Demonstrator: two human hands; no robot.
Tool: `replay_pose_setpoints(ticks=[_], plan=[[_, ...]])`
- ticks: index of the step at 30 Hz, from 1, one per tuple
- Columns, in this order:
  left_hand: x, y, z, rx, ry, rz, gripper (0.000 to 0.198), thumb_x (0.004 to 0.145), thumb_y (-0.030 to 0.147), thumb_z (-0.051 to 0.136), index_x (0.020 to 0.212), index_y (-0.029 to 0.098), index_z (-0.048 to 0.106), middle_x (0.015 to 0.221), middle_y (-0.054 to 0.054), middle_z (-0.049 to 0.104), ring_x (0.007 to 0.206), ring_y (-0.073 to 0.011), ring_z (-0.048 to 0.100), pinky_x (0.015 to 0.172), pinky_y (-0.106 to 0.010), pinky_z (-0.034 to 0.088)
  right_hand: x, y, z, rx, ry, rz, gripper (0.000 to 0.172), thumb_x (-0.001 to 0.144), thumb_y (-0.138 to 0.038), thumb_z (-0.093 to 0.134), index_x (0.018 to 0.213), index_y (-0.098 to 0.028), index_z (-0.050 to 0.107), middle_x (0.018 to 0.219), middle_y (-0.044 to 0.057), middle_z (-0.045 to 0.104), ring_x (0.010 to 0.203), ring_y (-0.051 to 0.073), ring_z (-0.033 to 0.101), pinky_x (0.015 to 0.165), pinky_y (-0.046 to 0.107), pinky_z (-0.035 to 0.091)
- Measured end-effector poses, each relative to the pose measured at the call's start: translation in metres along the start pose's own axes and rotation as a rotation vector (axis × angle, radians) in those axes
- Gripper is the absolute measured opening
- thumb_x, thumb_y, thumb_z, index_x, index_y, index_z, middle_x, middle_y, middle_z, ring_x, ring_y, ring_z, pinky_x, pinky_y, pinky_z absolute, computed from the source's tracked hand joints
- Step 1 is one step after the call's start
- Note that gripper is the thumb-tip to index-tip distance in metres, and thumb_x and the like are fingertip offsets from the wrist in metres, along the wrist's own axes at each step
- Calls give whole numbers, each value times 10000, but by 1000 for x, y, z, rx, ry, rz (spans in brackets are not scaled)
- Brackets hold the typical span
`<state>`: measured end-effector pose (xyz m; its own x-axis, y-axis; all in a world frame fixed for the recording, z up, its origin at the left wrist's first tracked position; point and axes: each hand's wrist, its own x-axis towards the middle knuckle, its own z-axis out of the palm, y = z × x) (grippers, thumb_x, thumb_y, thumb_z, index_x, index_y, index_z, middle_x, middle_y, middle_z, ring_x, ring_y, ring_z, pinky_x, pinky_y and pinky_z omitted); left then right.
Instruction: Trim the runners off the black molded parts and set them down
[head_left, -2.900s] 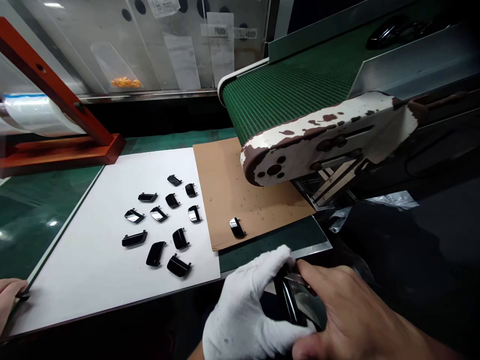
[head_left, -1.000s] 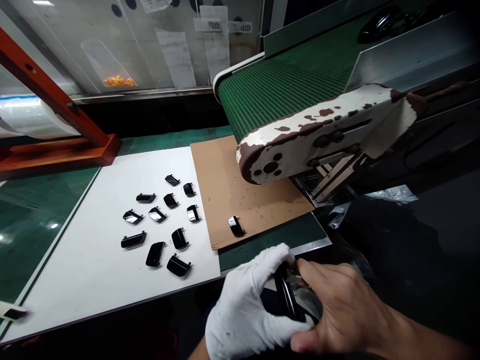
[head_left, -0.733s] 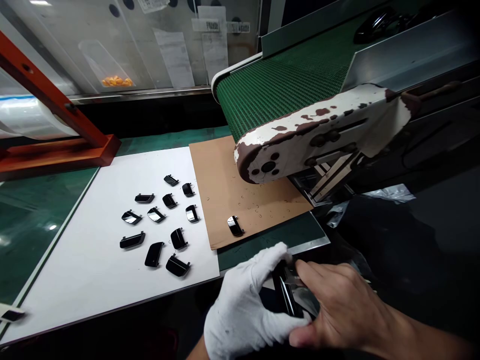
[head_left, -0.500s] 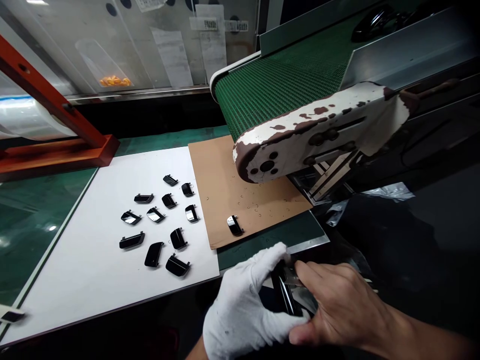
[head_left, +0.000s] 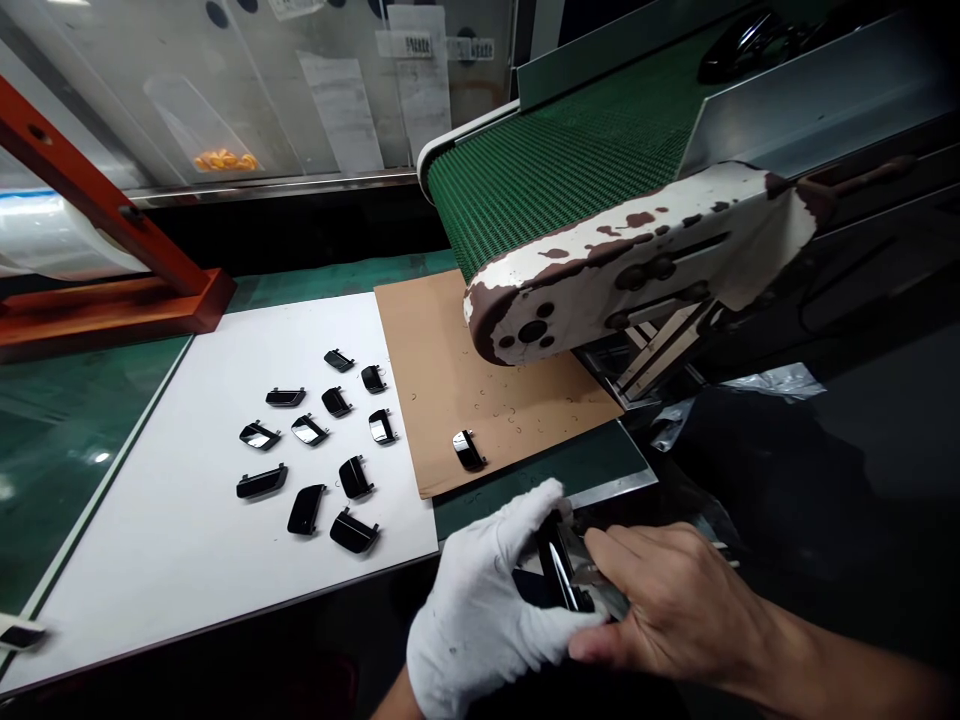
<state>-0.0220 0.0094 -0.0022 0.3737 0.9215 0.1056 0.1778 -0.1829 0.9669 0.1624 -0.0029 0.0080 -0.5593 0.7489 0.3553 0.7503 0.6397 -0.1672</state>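
Note:
In a white glove, my left hand (head_left: 480, 605) is closed around a glossy black plastic part (head_left: 556, 562), gripping it by its two ends between thumb and fingers. My bare right hand (head_left: 679, 600) pinches a flat grey metal blade (head_left: 611, 592) against the near side of that part. Its handle, if there is one, is hidden in the palm. A similar black plastic piece (head_left: 469, 451) lies alone on the brown cardboard (head_left: 435, 340), beyond my hands. Several more black pieces (head_left: 307, 510) with small end tabs are spread over the white sheet (head_left: 187, 540) to the left.
A green conveyor belt (head_left: 570, 170) overhangs the cardboard, its white end frame (head_left: 622, 250) chipped. Small curled shavings (head_left: 512, 412) dot the cardboard. An orange stand (head_left: 172, 300) with a clear film roll (head_left: 60, 235) stands at left. A dark glossy part (head_left: 739, 50) rests on the belt.
The blade in my right hand has shifted along the held part towards me and shows more of its flat face. The part has tilted slightly. Pieces on the table stay put.

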Motion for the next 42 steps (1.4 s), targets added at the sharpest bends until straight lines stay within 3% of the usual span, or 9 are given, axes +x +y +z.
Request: replay_pose_setpoints(ticks=[6, 17, 20, 24, 27, 30, 35, 38, 42], plan=[[2, 4, -2, 9, -34, 1, 757, 606, 340, 866, 1281, 207, 551, 1096, -62, 717, 943, -243, 698, 878, -331, 569, 6, -3, -2, 46, 115, 79, 760, 859, -761, 164, 552, -176, 541, 441, 6, 528, 356, 138, 519, 381, 295, 334], [4, 5, -3, 49, -33, 62, 680, 647, 371, 839, 1244, 190, 569, 1053, -52, 719, 896, -227, 703, 835, -302, 571, -2, -2, 2, 16, 28, 65, 760, 875, -740, 155, 546, -177, 545, 445, 7, 521, 369, 139, 505, 399, 311, 295], [1, 3, -2, 43, -28, 53, 730, 653, 411, 832, 1285, 195, 539, 1086, -65, 712, 923, -236, 703, 849, -313, 574, -1, -1, 0, 216, -12, 68, 703, 887, -725, 192, 542, -193, 496, 456, -19, 486, 380, 112, 445, 403, 296, 268], [-1, -4, 0, 70, 30, 111, 765, 687, 348, 822, 1353, 224, 468, 1187, -71, 673, 1031, -247, 674, 920, -323, 554, -2, -3, -1, 799, -78, 381, 662, 734, -836, 391, 693, -193, 544, 520, -67, 394, 416, 94, 379, 378, 238, 281], [-2, -9, 1, 128, 76, 175, 816, 705, 249, 817, 1396, 311, 388, 1236, -31, 642, 1080, -225, 650, 959, -315, 532, -6, -4, 0, 1061, -12, 583, 558, 745, -713, 576, 910, -182, 616, 619, -34, 507, 496, 117, 480, 437, 218, 399], [-3, -12, 1, 191, 55, 210, 879, 709, 253, 816, 1423, 357, 312, 1253, -12, 626, 1077, -213, 646, 959, -315, 531, -8, -5, 3, 1129, -15, 634, 385, 799, -545, 634, 955, -193, 651, 675, -3, 581, 571, 140, 543, 528, 241, 450], [-1, -15, -1, 286, 18, 237, 846, 750, 345, 781, 1431, 336, 279, 1266, -37, 622, 1117, -238, 624, 970, -355, 527, -9, -2, 6, 1074, -108, 662, 300, 818, -476, 639, 713, -195, 638, 561, -35, 449, 510, 120, 402, 475, 257, 311], [0, -17, -2, 306, 9, 218, 834, 757, 351, 775, 1430, 317, 284, 1264, -54, 620, 1131, -242, 614, 955, -347, 534, -11, -2, 15, 1187, 9, 746, 373, 818, -493, 640, 611, -200, 540, 570, -36, 441, 501, 107, 356, 470, 262, 262], [0, -23, -5, 299, 17, 171, 817, 748, 419, 771, 1420, 281, 326, 1259, -81, 620, 1119, -252, 623, 946, -351, 540, -15, -9, 37, 1512, 236, 1080, 471, 856, -668, 450, 844, -225, 607, 592, -46, 488, 455, 85, 250, 435, 225, 230]])
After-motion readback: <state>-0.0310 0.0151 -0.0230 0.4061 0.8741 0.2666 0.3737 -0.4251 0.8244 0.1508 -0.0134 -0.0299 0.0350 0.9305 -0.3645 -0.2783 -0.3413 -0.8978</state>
